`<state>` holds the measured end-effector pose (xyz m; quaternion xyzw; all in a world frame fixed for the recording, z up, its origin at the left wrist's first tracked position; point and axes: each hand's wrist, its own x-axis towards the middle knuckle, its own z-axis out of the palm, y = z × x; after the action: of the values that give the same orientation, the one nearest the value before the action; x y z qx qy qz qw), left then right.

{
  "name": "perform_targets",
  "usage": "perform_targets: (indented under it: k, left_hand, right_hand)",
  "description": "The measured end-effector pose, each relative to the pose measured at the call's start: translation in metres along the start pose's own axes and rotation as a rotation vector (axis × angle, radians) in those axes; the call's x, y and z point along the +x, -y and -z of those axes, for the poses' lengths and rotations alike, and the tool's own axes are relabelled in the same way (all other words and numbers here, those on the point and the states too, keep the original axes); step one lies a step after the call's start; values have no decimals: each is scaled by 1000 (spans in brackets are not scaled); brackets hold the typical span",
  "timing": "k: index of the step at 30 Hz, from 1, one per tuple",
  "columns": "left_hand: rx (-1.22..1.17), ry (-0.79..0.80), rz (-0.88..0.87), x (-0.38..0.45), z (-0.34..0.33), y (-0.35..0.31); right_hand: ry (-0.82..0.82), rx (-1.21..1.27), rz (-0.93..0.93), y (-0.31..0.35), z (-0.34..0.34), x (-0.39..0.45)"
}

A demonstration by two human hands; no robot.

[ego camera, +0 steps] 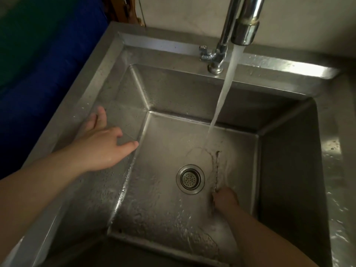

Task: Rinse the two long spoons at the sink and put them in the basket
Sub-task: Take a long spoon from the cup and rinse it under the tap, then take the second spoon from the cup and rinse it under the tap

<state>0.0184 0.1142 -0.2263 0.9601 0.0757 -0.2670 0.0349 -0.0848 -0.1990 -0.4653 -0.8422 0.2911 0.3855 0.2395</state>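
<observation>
A long thin metal spoon (216, 170) lies low in the steel sink (107, 89), its far end under the falling water (221, 97). My right hand (225, 199) is closed around the spoon's near end, right of the drain. Whether it holds one spoon or two is unclear in the wet glare. My left hand (102, 143) rests on the sink's left rim and wall, fingers spread, holding nothing. No basket is in view.
The chrome tap (243, 22) stands at the back rim and runs a steady stream into the basin. The round drain strainer (190, 179) sits mid-basin. A wet steel counter (335, 189) borders the right side. Dark blue fabric (38, 64) is beyond the left edge.
</observation>
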Motion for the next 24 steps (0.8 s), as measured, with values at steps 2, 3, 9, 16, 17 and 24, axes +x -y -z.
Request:
perform_targets:
  k: [2, 3, 9, 16, 17, 24]
  left_hand:
    - [-25, -12, -18, -1, 1, 2]
    - [-36, -26, -35, -2, 1, 3]
    - [-179, -257, -188, -33, 17, 23]
    - [-193, -639, -345, -141, 61, 103]
    - [-208, -668, -322, -164, 68, 136]
    - [-307, -924, -166, -237, 87, 278]
  right_hand:
    - [-4, 20, 13, 1, 4, -9]
    - [-10, 38, 31, 2, 5, -15]
    - [-70, 171, 178, 27, 3, -87]
    - [-59, 317, 471, 118, -36, -206]
    - [-58, 323, 558, 142, -52, -234]
    - [-85, 409, 1014, 244, -101, -359]
